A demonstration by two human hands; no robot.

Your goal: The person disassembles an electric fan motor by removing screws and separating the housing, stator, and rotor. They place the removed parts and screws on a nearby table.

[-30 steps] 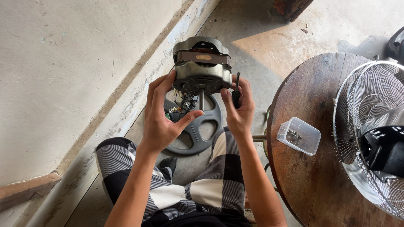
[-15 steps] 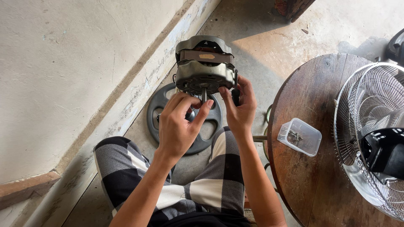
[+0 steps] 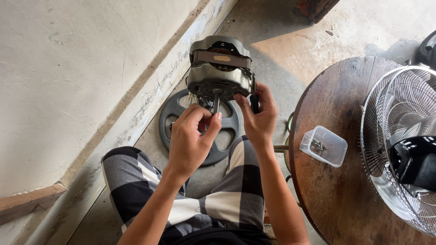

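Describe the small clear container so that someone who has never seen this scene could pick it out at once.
Start at the round dark wooden table on the right. Near its left edge, beside the wire fan cage, sits the clear plastic container. It is the only see-through thing there, boxy, open-topped, with small metal bits inside.

Grey metal motor (image 3: pixel 220 68) with a brown band; black-and-white checked trousers (image 3: pixel 213 199); dark brown wooden tabletop (image 3: pixel 336 190); clear plastic box (image 3: pixel 323 146).
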